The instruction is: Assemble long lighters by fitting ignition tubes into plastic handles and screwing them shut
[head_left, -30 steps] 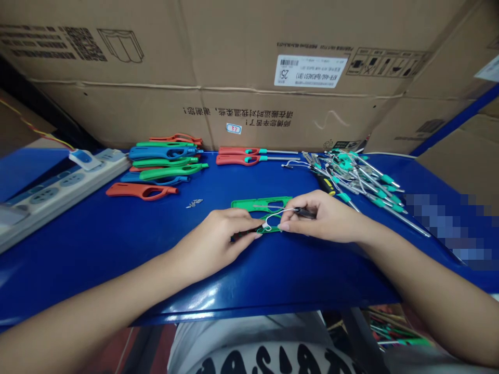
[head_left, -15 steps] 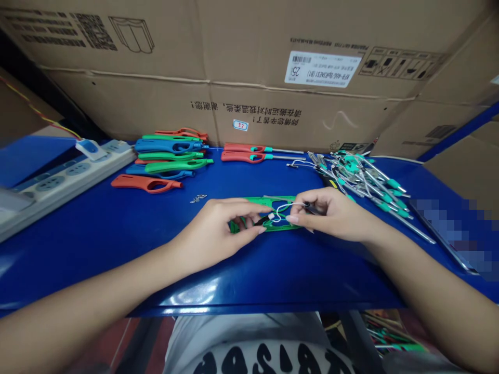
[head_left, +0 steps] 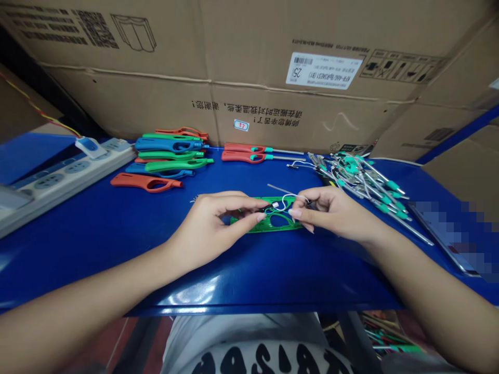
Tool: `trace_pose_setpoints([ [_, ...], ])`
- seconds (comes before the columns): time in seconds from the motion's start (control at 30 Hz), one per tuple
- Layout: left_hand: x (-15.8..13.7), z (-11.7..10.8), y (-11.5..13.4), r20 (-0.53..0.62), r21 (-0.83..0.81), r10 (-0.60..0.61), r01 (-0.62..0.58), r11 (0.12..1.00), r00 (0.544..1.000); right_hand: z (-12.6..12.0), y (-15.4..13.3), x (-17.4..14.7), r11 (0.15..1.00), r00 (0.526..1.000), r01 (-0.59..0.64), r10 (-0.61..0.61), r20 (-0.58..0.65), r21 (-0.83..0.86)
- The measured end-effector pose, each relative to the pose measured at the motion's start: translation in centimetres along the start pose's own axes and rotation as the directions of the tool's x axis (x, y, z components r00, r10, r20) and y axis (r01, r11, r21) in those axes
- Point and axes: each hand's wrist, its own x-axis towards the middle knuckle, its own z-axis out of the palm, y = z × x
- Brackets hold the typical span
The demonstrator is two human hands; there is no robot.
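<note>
**A:** What is way over on the left?

**B:** A white power strip lies on the blue counter. Next to it is a pile of red, blue and green lighter shells.

**A:** And in the middle?

**B:** The left hand is pinched shut. Its thumb and first finger hold a small black part with a white end. Under it lies a green lighter shell, flat on the counter, between the two hands.

**A:** What about the other hand?

**B:** The right hand is pinched shut too. It holds the other end of a thin white wire that loops over the green shell. A thin metal rod sticks up just behind it.

**A:** And farther right?

**B:** Two red lighters lie by the big cardboard box. Then comes a heap of metal rods with green tips.
</note>
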Motion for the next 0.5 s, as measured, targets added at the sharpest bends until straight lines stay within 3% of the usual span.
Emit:
trace_pose_setpoints([
  [0.13, -0.03, 0.12, 0.04, -0.017, -0.03, -0.038, 0.038, 0.999, 0.999, -0.03, -0.13, -0.08, 1.0, 1.0, 0.006, -0.006, 0.008, 0.005],
  [0.27, 0.02, 0.31, 0.09, 0.051, -0.239, -0.19, 0.197, 0.951, 0.98, 0.13, -0.26, -0.12, 1.0, 1.0, 0.002, -0.002, -0.023, 0.012],
  [0.37, 0.2, 0.44, 0.2, 0.24, -0.442, -0.288, 0.368, 0.818, 0.927, 0.32, -0.38, -0.1, 1.0, 0.999, 0.009, -0.008, -0.046, 0.02],
  [0.5, 0.42, 0.67, 0.26, 0.442, -0.58, -0.337, 0.552, 0.599, 0.831, 0.39, -0.5, -0.03, 0.999, 0.999, 0.015, -0.013, -0.04, 0.038],
])
